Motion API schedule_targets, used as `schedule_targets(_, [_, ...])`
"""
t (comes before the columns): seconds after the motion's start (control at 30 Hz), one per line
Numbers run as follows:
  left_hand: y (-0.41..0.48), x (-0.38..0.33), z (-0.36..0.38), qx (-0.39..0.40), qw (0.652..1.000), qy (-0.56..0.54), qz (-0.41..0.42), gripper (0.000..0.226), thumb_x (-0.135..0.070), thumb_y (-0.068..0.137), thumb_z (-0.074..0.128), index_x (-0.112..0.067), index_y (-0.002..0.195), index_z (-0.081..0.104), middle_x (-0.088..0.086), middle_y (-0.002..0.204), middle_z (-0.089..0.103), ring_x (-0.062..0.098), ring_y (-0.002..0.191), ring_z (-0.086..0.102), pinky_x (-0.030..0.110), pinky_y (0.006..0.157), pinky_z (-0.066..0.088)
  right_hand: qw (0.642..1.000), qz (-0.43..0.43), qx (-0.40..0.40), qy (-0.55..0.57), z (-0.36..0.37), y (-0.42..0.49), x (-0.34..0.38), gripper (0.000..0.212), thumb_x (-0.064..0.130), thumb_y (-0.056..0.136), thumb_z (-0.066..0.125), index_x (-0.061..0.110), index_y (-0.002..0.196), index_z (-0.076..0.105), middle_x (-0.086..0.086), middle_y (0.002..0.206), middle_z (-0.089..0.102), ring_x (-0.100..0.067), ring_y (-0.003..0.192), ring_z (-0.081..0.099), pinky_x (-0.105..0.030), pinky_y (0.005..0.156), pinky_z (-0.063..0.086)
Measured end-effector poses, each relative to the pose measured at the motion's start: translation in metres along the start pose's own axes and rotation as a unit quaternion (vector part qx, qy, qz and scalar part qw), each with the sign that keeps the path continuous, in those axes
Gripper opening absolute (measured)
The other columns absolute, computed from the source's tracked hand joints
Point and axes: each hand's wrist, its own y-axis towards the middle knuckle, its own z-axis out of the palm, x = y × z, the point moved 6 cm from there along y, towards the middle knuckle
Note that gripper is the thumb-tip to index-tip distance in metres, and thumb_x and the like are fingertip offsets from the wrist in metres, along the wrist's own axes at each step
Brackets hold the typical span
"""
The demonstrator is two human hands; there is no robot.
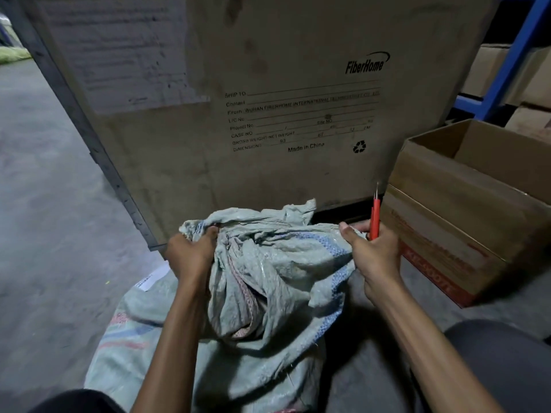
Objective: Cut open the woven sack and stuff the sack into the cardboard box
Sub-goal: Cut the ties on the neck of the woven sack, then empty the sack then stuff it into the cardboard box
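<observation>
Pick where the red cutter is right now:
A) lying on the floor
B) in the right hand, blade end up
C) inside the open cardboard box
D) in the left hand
B: the red cutter sticks up from the right hand, which also grips the woven sack.

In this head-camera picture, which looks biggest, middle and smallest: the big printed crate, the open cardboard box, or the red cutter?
1. Printed crate, filling most of the picture.
2. Open cardboard box, at the right.
3. Red cutter, a thin stick in the right hand.
</observation>
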Motion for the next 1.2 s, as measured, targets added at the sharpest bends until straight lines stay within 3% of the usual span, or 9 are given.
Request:
schedule_targets(0.2, [0.007,0.018,0.003,0.089,0.975,-0.180,-0.097,0.025,-0.015,0.093,0.071,-0.004,0.115,0.065,0.012,0.115,0.071,0.027,0.093,0.068,0.036,0.087,0.053,0.996,0.077,-0.028,-0.025,0.000,0.005,-0.036,0.075,0.086,0.071,0.048,0.020,0.103,0.063,-0.003,0.088,0.067,-0.027,0.082,0.064,-0.040,0.075,0.050])
schedule_targets(0.37, [0.004,0.010,0.016,0.122,0.974,-0.174,-0.075,0.038,-0.020,0.093,0.071,-0.004,0.126,0.062,0.007,0.116,0.068,0.011,0.077,0.063,0.026,0.077,0.047,0.958,0.061,-0.032,-0.277,-0.005,0.009,-0.086,0.044,0.031,0.098,0.049,0.006,0.134,0.047,-0.024,0.124,0.060,-0.043,0.113,0.058,-0.047,0.094,0.048])
schedule_targets(0.5, [0.004,0.010,0.025,0.133,0.972,-0.181,-0.072,0.050,-0.027,0.091,0.073,-0.001,0.131,0.060,0.009,0.123,0.069,0.015,0.080,0.064,0.022,0.066,0.045,0.896,0.066,0.075,-0.433,-0.009,-0.006,-0.145,0.053,0.010,0.093,0.052,0.007,0.143,0.036,-0.023,0.135,0.047,-0.041,0.120,0.054,-0.044,0.097,0.046])
schedule_targets(0.7, [-0.004,0.006,0.035,0.158,0.972,-0.166,-0.059,0.059,-0.030,0.081,0.080,-0.003,0.130,0.060,0.006,0.118,0.071,0.010,0.075,0.066,0.023,0.060,0.051,0.876,0.124,0.131,-0.447,-0.016,-0.062,-0.247,0.041,0.012,0.096,0.041,-0.001,0.135,0.045,-0.026,0.134,0.047,-0.040,0.118,0.052,-0.042,0.096,0.045])
schedule_targets(0.97, [-0.002,0.012,0.041,0.174,0.969,-0.166,-0.058,0.108,-0.050,0.044,0.090,-0.007,0.137,0.056,0.011,0.121,0.073,0.029,0.101,0.075,0.048,0.093,0.060,0.824,0.148,0.127,-0.532,-0.012,-0.064,-0.235,0.040,0.027,0.086,0.063,0.013,0.123,0.064,-0.016,0.148,0.035,-0.035,0.135,0.036,-0.043,0.112,0.034])
schedule_targets(1.03, [-0.008,0.005,0.037,0.180,0.967,-0.168,-0.055,0.095,-0.043,0.055,0.091,-0.003,0.134,0.058,0.012,0.119,0.074,0.026,0.094,0.076,0.039,0.085,0.063,0.873,0.228,0.043,-0.428,-0.019,-0.049,-0.217,0.033,0.026,0.085,0.061,0.010,0.112,0.070,-0.016,0.134,0.054,-0.036,0.124,0.051,-0.045,0.105,0.045])
schedule_targets(1.1, [-0.014,-0.001,0.036,0.194,0.962,-0.185,-0.057,0.064,-0.025,0.072,0.090,0.000,0.124,0.064,0.015,0.109,0.077,0.024,0.082,0.078,0.033,0.070,0.064,0.941,0.320,-0.052,-0.092,-0.020,-0.034,-0.178,0.027,0.021,0.089,0.051,0.004,0.094,0.071,-0.020,0.107,0.069,-0.035,0.098,0.065,-0.042,0.085,0.056])
schedule_targets(1.13, [-0.015,-0.003,0.037,0.205,0.957,-0.194,-0.060,0.057,-0.020,0.074,0.088,0.001,0.123,0.065,0.018,0.107,0.077,0.025,0.079,0.079,0.034,0.067,0.064,0.927,0.340,-0.070,0.140,-0.012,-0.030,-0.156,0.030,0.024,0.093,0.047,0.005,0.085,0.069,-0.018,0.093,0.070,-0.033,0.084,0.066,-0.038,0.074,0.056])
schedule_targets(1.2, [-0.018,-0.011,0.040,0.229,0.948,-0.214,-0.047,0.065,-0.020,0.072,0.090,0.000,0.127,0.063,0.019,0.111,0.076,0.026,0.084,0.079,0.036,0.068,0.064,0.897,0.313,0.044,0.310,-0.001,-0.014,-0.093,0.037,0.034,0.099,0.045,0.011,0.078,0.066,-0.012,0.079,0.069,-0.025,0.066,0.065,-0.029,0.060,0.055])
